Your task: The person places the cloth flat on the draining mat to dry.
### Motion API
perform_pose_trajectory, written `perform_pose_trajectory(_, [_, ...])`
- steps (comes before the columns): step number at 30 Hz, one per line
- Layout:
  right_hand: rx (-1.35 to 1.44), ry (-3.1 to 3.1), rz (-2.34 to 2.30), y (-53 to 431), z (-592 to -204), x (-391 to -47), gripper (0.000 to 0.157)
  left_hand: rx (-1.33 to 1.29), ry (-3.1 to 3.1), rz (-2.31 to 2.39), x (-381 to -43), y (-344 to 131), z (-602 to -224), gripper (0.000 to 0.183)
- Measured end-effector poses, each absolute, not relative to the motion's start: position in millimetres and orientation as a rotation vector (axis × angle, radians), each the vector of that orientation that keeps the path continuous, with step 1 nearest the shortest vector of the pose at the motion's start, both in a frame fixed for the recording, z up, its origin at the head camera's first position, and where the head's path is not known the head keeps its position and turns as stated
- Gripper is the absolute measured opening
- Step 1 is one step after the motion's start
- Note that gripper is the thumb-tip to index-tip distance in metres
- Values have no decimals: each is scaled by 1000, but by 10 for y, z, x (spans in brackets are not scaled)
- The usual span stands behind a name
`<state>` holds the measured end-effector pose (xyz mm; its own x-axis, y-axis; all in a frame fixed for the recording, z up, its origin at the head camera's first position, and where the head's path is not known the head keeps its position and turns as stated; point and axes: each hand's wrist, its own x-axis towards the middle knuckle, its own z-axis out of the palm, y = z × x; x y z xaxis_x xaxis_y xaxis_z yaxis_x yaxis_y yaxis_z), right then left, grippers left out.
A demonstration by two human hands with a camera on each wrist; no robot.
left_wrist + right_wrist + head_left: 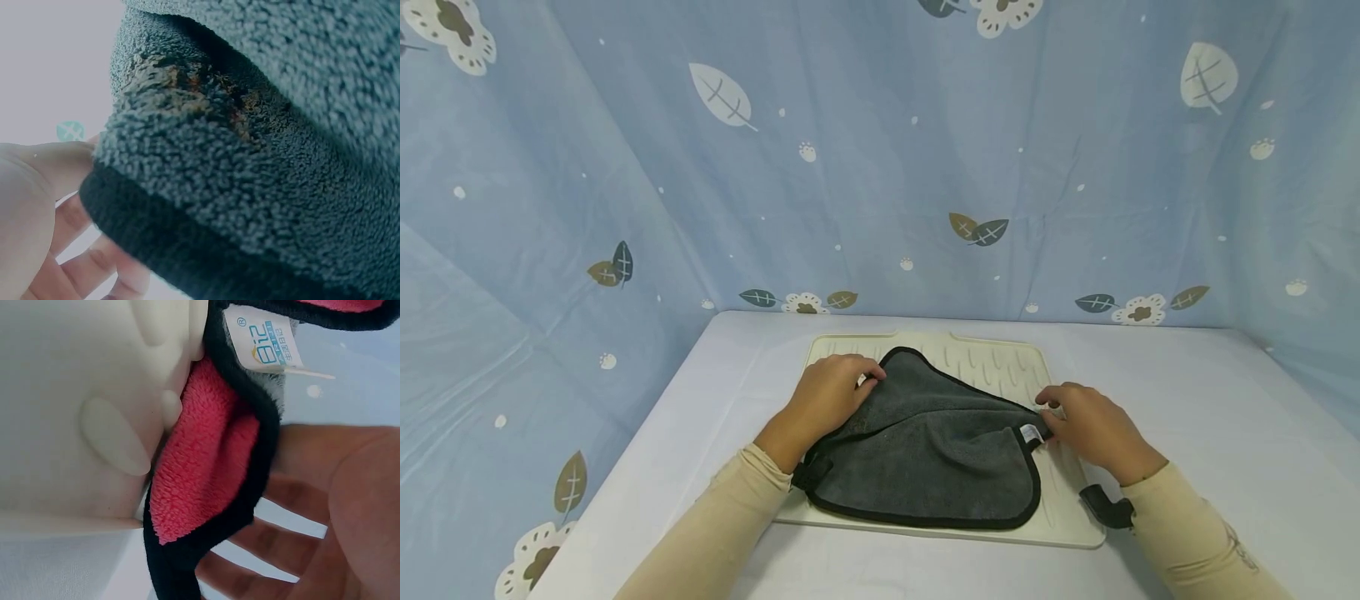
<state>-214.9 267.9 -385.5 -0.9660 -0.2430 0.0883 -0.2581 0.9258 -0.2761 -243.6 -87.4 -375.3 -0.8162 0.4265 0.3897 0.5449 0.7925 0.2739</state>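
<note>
A grey plush cleaning cloth [936, 467] with black edging lies rumpled over a cream ridged tray [1000, 362]. My left hand [827, 392] pinches its upper left edge, thumb on one side and fingers behind. Brownish-orange stains show on the grey pile [181, 94] near that hand. Over at the right corner my right hand [1093, 425] pinches the cloth between thumb and fingers. A pink underside [197, 450] and a white printed tag [262, 337] show there. Part of the left edge is hidden behind the left hand.
The tray rests on a white-covered table [1202, 392]. A blue curtain [880, 167] with leaf and flower prints hangs behind and at both sides. Black wrist camera mounts [1108, 507] stick out near the beige sleeves [1195, 533].
</note>
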Motion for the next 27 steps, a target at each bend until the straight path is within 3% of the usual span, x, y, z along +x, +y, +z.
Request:
perform_pose_trajectory(18, [400, -3190, 443, 2666, -3871, -2144, 25, -738, -2695, -548, -2423, -869, -3744, 11])
perform_pose_trajectory(27, [402, -3164, 441, 2660, -3873, -2123, 16, -732, -2705, -548, -2413, -862, -3727, 11])
